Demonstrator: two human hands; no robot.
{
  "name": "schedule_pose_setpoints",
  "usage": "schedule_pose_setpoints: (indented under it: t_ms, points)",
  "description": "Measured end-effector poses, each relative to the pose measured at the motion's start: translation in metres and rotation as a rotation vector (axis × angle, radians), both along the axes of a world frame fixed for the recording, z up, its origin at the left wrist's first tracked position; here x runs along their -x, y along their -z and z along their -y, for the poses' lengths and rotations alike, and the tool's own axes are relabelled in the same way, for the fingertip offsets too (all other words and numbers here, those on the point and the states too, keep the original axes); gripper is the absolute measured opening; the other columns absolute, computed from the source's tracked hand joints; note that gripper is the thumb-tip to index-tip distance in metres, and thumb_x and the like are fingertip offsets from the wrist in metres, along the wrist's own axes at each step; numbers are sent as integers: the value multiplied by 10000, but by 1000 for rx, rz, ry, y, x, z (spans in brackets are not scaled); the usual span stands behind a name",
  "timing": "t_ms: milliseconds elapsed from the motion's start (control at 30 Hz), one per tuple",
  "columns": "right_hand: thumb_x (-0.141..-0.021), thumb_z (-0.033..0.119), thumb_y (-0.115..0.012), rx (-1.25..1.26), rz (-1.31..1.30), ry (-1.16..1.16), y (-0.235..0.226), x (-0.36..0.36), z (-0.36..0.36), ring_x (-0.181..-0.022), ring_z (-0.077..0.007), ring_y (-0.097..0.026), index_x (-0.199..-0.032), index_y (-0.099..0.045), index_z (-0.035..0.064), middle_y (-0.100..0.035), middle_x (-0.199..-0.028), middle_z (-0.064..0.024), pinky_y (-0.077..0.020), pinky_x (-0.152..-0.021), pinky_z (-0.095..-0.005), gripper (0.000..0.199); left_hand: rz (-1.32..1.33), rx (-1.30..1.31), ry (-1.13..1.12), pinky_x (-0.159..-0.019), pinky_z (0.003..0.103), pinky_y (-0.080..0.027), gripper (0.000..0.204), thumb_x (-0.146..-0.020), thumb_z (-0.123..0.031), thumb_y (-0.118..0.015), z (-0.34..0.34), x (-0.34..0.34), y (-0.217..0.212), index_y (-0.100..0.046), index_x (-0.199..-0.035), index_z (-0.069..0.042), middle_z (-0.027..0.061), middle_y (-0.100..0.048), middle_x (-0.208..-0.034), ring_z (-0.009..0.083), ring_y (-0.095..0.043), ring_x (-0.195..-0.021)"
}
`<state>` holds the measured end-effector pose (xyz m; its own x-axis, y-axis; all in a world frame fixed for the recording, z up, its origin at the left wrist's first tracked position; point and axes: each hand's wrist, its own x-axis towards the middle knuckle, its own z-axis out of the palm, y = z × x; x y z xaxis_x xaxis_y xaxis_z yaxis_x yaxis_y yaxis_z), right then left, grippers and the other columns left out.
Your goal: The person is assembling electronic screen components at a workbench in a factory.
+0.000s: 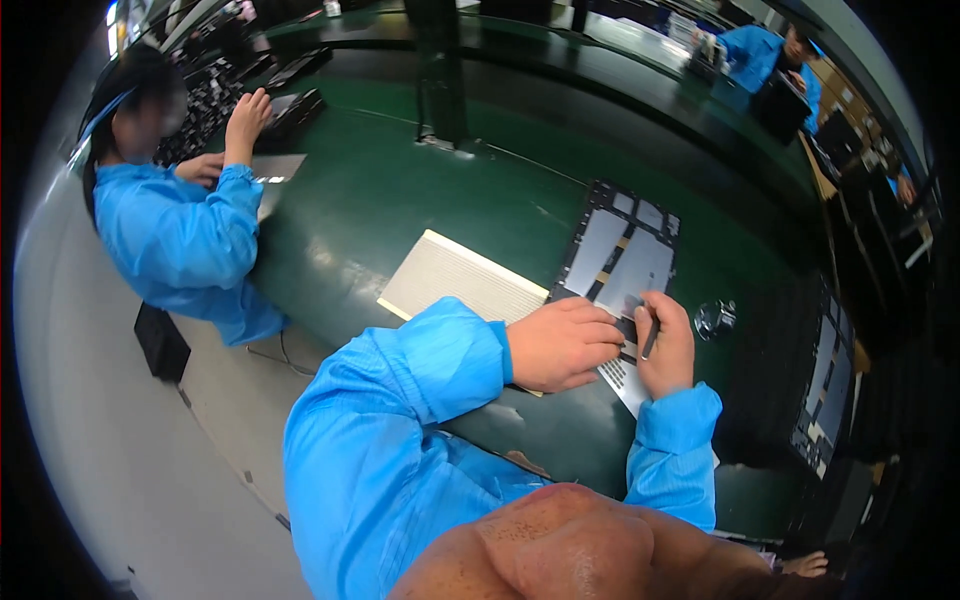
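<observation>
A flat dark-framed panel (620,250) with grey plates and a tan strip down its middle lies on the green table in front of me. My left hand (567,345) rests at its near edge, fingers bent and close together; whatever they pinch is hidden. My right hand (667,345) grips a slim dark pen-shaped tool (651,338), slanting down beside the panel's lower right corner. Under both hands lies a pale sheet with rows of small dark marks (625,382). To the left of the panel is a ribbed cream sheet (465,278), partly behind my left wrist.
A small clear crumpled wrapper (715,319) sits right of my right hand. Farther right, a similar panel (828,375) lies on a dark stack. A dark post (437,80) rises from the table (350,240). Co-workers in blue work at left (180,230) and far right (755,55).
</observation>
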<state>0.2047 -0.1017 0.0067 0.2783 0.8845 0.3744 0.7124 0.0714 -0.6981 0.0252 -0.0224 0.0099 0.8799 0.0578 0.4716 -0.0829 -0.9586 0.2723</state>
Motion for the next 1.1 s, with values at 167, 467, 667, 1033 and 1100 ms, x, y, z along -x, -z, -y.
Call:
schedule_pose_setpoints:
  t_ms: [167, 467, 667, 1033, 1100]
  points:
    - [-820, 41, -617, 9, 9, 30, -4, 3, 1, -858, -288, -560, -1015, -590, 22, -585, -907, -143, -457, -770, -365, 198, 25, 3, 18, -939, 396, -388, 381, -683, -191, -709, -1, -1, 5, -608, -1024, -53, 89, -575, -1139, 264, -510, -1096]
    - [-800, 22, -630, 17, 19, 26, -1, 2, -2, -818, -271, -552, -1008, -589, 20, -572, -865, -126, -452, -744, -354, 212, 1, 15, 13, -939, 395, -391, 365, -693, -190, -701, -3, -1, 5, -609, -1020, -57, 87, -579, -1139, 262, -510, -1099]
    - [-792, 16, -638, 6, 66, 15, -1, 3, -1, -812, -268, -547, -999, -588, 15, -564, -851, -125, -450, -735, -353, 212, 26, -16, 2, -935, 394, -393, 348, -706, -203, -690, -1, 1, 6, -612, -1013, -59, 86, -582, -1138, 259, -512, -1097]
    - [-769, 13, -643, -41, 80, 19, 0, 0, 3, -817, -306, -545, -978, -592, 21, -563, -822, -136, -443, -740, -377, 215, 18, 9, 42, -922, 397, -396, 366, -687, -192, -695, -1, -4, 5, -600, -1015, -59, 91, -572, -1124, 269, -513, -1082]
    - [-761, 19, -642, -59, 142, -26, 0, -4, -1, -831, -339, -543, -965, -594, 30, -566, -825, -150, -437, -750, -402, 210, 1, 13, 23, -917, 405, -399, 397, -673, -180, -705, -3, -3, 3, -587, -1029, -52, 95, -557, -1141, 274, -511, -1083]
